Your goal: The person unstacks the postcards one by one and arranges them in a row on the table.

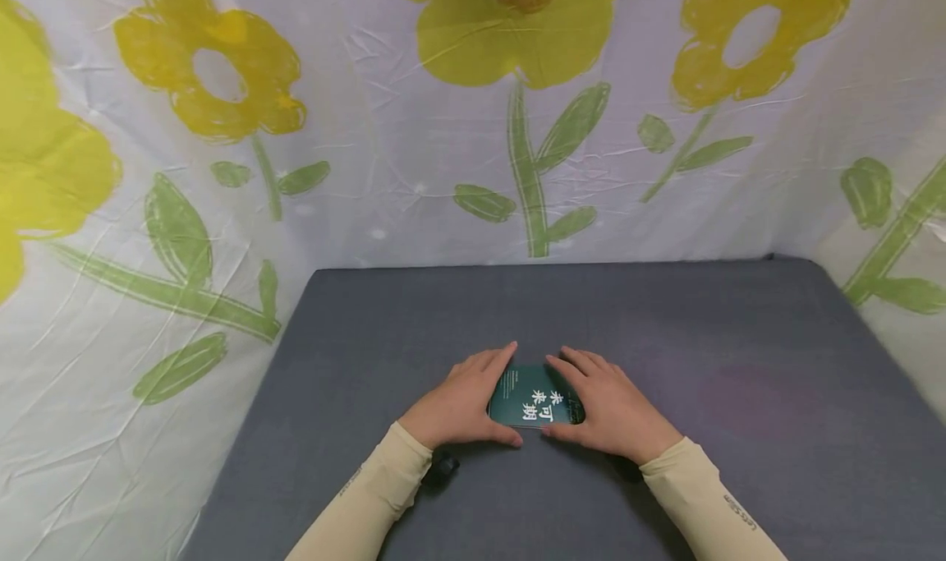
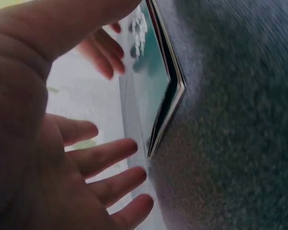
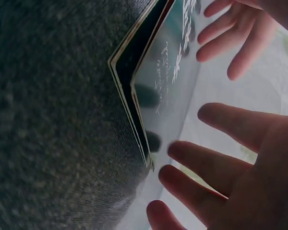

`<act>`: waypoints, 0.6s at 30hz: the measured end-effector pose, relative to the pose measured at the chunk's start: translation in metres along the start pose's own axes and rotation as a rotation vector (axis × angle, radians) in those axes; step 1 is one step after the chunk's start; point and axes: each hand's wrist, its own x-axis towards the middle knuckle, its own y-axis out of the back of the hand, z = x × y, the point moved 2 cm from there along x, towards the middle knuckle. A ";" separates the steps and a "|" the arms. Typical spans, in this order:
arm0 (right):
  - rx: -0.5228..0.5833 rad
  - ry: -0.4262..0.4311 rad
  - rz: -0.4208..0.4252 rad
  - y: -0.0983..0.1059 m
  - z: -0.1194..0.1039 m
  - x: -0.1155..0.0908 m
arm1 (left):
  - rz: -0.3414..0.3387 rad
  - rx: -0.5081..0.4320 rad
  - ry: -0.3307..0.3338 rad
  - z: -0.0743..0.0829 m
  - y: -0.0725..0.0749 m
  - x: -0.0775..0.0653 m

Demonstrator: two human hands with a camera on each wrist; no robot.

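A green booklet-like item [image 1: 517, 393] with white Chinese characters lies flat on the grey table, between both hands. Its layered pale edges show in the left wrist view, where the sheets part slightly at a corner. On its left side is my left hand [image 1: 467, 398], with the fingers spread and the thumb by the near edge. My right hand [image 1: 615, 401] arches over the item's right side, its thumb near the front edge. From the right wrist view, the spread fingers [image 3: 216, 167] appear apart from the cover [image 3: 158, 72]. Neither hand grips it.
The table [image 1: 369, 323] has a dark grey cloth surface with rounded far corners. White fabric [image 1: 384, 175] printed with yellow flowers hangs behind and on both sides. A small black object [image 1: 445, 465] shows under the left wrist.
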 end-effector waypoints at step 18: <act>0.042 0.034 -0.026 0.001 0.003 0.001 | 0.006 0.076 -0.054 -0.002 -0.003 0.004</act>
